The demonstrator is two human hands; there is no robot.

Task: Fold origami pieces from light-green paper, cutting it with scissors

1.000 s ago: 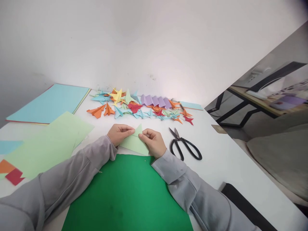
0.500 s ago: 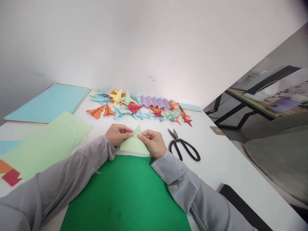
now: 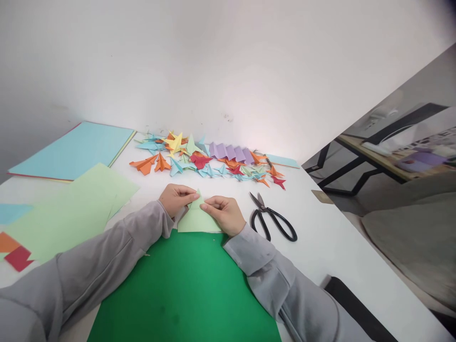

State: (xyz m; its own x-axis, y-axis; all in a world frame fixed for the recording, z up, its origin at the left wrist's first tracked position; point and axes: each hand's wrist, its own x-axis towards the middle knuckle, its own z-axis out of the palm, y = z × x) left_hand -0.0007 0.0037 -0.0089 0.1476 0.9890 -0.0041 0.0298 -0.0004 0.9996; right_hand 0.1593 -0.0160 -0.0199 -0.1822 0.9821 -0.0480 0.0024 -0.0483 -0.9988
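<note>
Head view: just below frame centre, the folded pale-green paper [image 3: 197, 222] is pinched near its peak by the fingers of the left hand [image 3: 177, 199] and right hand [image 3: 225, 215]; for a clean fold, match edges first, then press the crease firmly.

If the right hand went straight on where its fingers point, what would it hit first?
Beyond the folded light green paper it pinches, the right hand would probably meet the left hand first, though depth is unclear.
</note>
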